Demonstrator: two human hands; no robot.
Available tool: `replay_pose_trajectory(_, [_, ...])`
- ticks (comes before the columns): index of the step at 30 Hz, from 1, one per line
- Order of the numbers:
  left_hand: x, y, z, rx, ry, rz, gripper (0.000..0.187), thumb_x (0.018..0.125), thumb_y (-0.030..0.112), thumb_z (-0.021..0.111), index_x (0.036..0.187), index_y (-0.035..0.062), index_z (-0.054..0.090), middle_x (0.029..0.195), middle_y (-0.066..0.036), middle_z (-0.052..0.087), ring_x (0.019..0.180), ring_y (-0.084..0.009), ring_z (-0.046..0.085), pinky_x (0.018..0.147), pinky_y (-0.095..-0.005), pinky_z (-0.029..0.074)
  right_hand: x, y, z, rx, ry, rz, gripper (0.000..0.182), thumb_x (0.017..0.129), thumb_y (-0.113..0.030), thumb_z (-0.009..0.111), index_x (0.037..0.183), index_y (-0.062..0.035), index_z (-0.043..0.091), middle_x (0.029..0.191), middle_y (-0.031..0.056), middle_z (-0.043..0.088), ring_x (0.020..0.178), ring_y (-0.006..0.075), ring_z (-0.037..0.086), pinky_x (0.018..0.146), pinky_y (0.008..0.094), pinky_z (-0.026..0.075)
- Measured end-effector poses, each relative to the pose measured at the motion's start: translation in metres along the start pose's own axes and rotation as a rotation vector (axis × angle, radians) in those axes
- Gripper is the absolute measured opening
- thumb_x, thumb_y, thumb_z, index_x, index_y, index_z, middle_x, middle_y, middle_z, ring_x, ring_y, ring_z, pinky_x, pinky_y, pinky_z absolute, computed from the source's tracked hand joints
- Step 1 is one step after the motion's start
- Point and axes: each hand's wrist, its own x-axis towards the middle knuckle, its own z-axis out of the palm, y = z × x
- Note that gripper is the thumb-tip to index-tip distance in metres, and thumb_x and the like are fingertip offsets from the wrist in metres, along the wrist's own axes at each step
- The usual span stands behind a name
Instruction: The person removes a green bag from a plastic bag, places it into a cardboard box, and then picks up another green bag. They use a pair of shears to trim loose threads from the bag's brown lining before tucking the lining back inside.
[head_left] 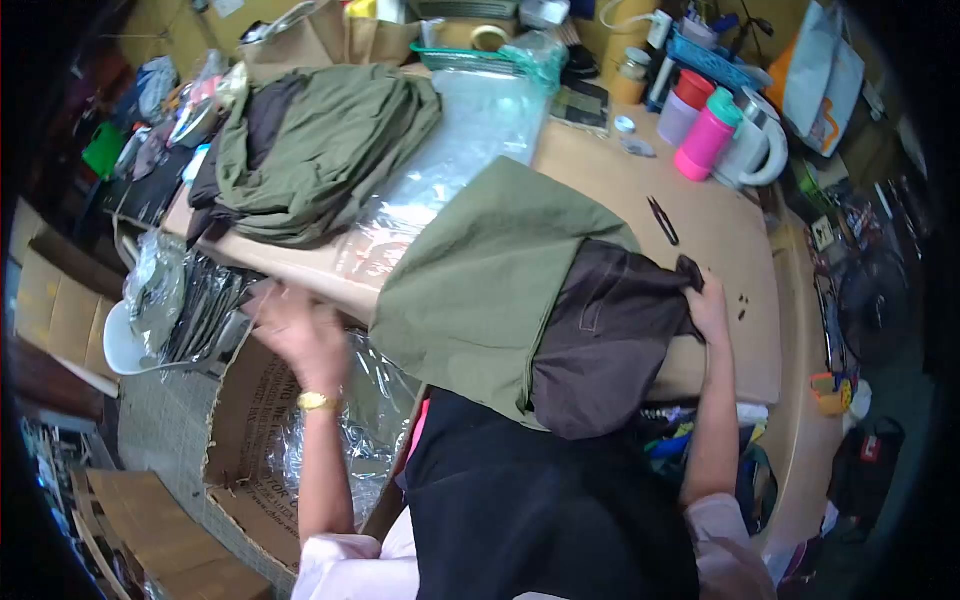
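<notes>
An olive-green and dark brown sewn cloth piece [480,270] lies across the front of the table, its near edge hanging over. My right hand [708,308] is closed on the brown end of it, with a bunch of cloth standing up at the fingers. Out to the left, my left hand [298,335] is raised over a cardboard box [250,440], smeared by motion; a dark patch shows by its fingertips. Black thread snips [662,221] rest on the table beyond the cloth, and a few small dark bits [742,307] lie right of my right hand.
A heap of similar green cloth [320,150] sits at the back left beside clear plastic sheets [470,130]. A pink bottle [705,140] and a kettle [755,145] stand at the back right. A white bin [125,340] with plastic-wrapped packets is at the left.
</notes>
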Motion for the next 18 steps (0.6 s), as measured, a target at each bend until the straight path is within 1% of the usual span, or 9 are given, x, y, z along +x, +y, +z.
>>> replay_pose_trajectory(2, [0.005,-0.007,-0.035,0.011,0.411,-0.045,0.047,0.092,0.015,0.062,0.138,0.0105,0.055,0.152,-0.022,0.036,0.146,-0.0441,0.020,0.118,-0.0531,0.016,-0.006,0.010,0.004,-0.004,0.030,0.029,0.026,0.083,-0.004,0.066,0.108,0.0028,0.066,0.091,0.0124,0.071,0.087,0.0199,0.066,0.082,0.0339,0.049])
replay_pose_trajectory(3, [0.002,0.006,-0.049,-0.055,0.399,-0.098,0.043,0.091,0.016,0.065,0.133,0.0101,0.059,0.152,-0.021,0.036,0.143,-0.0413,0.026,0.117,-0.0500,0.021,-0.002,0.013,0.007,-0.011,0.040,0.024,0.026,0.083,-0.004,0.066,0.108,0.0028,0.066,0.091,0.0124,0.071,0.087,0.0199,0.066,0.082,0.0339,0.049])
replay_pose_trajectory(7, [-0.004,0.095,-0.053,-0.626,0.136,0.053,0.025,0.078,0.000,0.067,0.103,0.0053,0.067,0.117,-0.017,0.057,0.114,-0.0330,0.054,0.099,-0.0422,0.043,-0.007,0.013,0.007,0.151,0.046,0.102,0.025,0.084,-0.011,0.070,0.104,0.0030,0.067,0.089,0.0110,0.071,0.084,0.0175,0.065,0.080,0.0332,0.049])
replay_pose_trajectory(9, [0.003,0.141,-0.043,-0.828,0.007,0.176,0.023,0.077,0.000,0.069,0.099,0.0050,0.067,0.106,-0.014,0.062,0.100,-0.0303,0.061,0.087,-0.0396,0.050,-0.014,-0.025,-0.006,0.031,-0.023,0.204,0.032,0.086,-0.018,0.071,0.107,0.0045,0.065,0.096,0.0160,0.071,0.091,0.0239,0.067,0.084,0.0361,0.049])
replay_pose_trajectory(10, [0.009,0.159,-0.035,-0.906,-0.049,0.210,0.021,0.078,0.001,0.069,0.098,0.0047,0.066,0.105,-0.014,0.062,0.097,-0.0290,0.062,0.083,-0.0386,0.051,-0.020,-0.032,-0.011,-0.156,0.055,0.096,0.041,0.088,-0.026,0.071,0.113,0.0047,0.062,0.108,0.0223,0.068,0.102,0.0333,0.066,0.089,0.0411,0.048])
replay_pose_trajectory(13, [0.030,0.214,-0.022,-0.995,-0.190,0.248,0.021,0.083,0.012,0.071,0.102,0.0044,0.064,0.098,-0.013,0.061,0.084,-0.0288,0.061,0.075,-0.0385,0.051,-0.047,-0.074,-0.024,-0.435,0.145,0.196,0.046,0.090,-0.031,0.068,0.121,0.0029,0.059,0.116,0.0269,0.063,0.111,0.0410,0.061,0.094,0.0453,0.046])
replay_pose_trajectory(15, [0.039,0.244,0.006,-0.883,-0.214,0.323,0.031,0.086,0.028,0.073,0.103,0.0047,0.062,0.099,-0.015,0.062,0.088,-0.0342,0.062,0.077,-0.0440,0.051,-0.056,-0.084,-0.035,-0.382,0.021,0.384,0.043,0.088,-0.021,0.071,0.122,0.0023,0.060,0.116,0.0199,0.066,0.109,0.0346,0.064,0.096,0.0414,0.048])
replay_pose_trajectory(17, [0.042,0.259,0.024,-0.676,-0.505,0.310,0.035,0.085,0.032,0.073,0.103,0.0042,0.061,0.102,-0.016,0.062,0.092,-0.0363,0.064,0.077,-0.0465,0.052,-0.078,-0.056,-0.041,0.603,-0.091,0.070,0.039,0.083,-0.006,0.072,0.120,0.0028,0.062,0.114,0.0116,0.067,0.108,0.0255,0.064,0.096,0.0367,0.049])
replay_pose_trajectory(18, [0.041,0.262,0.031,-0.599,-0.581,0.325,0.045,0.081,0.038,0.076,0.105,0.0031,0.062,0.099,-0.016,0.063,0.095,-0.0359,0.065,0.078,-0.0465,0.052,-0.093,-0.058,-0.050,0.802,-0.221,0.085,0.039,0.077,0.006,0.070,0.116,0.0037,0.064,0.115,0.0067,0.066,0.106,0.0182,0.062,0.095,0.0329,0.049])
